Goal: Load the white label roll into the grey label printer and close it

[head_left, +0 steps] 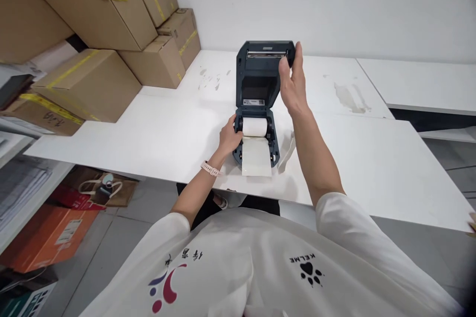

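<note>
A dark label printer (275, 141) stands on the white table with its lid (258, 72) raised upright. Inside it sits a white label roll (255, 127), and a strip of label paper (256, 158) hangs out over the printer's front edge. My left hand (229, 137) grips the left side of the printer's base, thumb close to the roll. At the lid's upper right edge is my right hand (293, 81), with the thumb on the inner face and the fingers around the outer side. A loose curled strip of paper (287, 153) lies just right of the printer.
Cardboard boxes (100, 10) are stacked at the left end of the white table (178, 133), against the wall. An orange box (48, 235) and other goods stand on the floor at lower left. A second white table (427, 81) adjoins on the right.
</note>
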### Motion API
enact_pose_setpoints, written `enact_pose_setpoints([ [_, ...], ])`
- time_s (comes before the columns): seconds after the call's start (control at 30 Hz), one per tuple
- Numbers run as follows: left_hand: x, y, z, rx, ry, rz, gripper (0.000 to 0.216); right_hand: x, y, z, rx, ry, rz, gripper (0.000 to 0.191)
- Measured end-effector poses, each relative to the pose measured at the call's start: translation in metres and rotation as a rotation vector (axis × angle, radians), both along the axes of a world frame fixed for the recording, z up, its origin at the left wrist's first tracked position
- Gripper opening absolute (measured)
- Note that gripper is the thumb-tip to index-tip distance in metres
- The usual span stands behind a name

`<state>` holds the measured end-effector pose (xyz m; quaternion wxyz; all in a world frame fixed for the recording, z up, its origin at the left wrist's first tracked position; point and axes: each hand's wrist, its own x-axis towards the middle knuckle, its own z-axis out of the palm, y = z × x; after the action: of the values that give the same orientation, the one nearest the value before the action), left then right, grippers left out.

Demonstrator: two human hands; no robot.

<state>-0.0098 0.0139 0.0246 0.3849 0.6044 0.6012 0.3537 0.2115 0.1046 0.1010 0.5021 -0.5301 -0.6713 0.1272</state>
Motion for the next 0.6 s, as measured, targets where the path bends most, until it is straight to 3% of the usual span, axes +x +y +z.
enact_pose_setpoints([
  [0.13,0.003,-0.002,0.0,0.022,0.031,0.018,0.081,-0.01,-0.012,0.012,0.1,-0.065,-0.075,0.087],
  [0.23,0.004,-0.002,-0.003,0.03,0.002,0.052,0.083,-0.02,-0.042,0.012,0.179,-0.151,-0.033,0.064],
  [0.37,0.006,-0.003,-0.006,0.034,-0.045,0.078,0.085,-0.026,-0.062,-0.001,-0.113,-0.427,0.283,0.039],
  [0.47,0.007,-0.004,-0.004,0.012,-0.072,0.092,0.085,-0.027,-0.059,-0.01,-0.371,-0.683,0.385,0.052],
  [0.6,0.006,-0.006,-0.002,-0.001,-0.08,0.095,0.085,-0.035,-0.048,-0.015,-0.546,-0.936,0.414,0.074],
])
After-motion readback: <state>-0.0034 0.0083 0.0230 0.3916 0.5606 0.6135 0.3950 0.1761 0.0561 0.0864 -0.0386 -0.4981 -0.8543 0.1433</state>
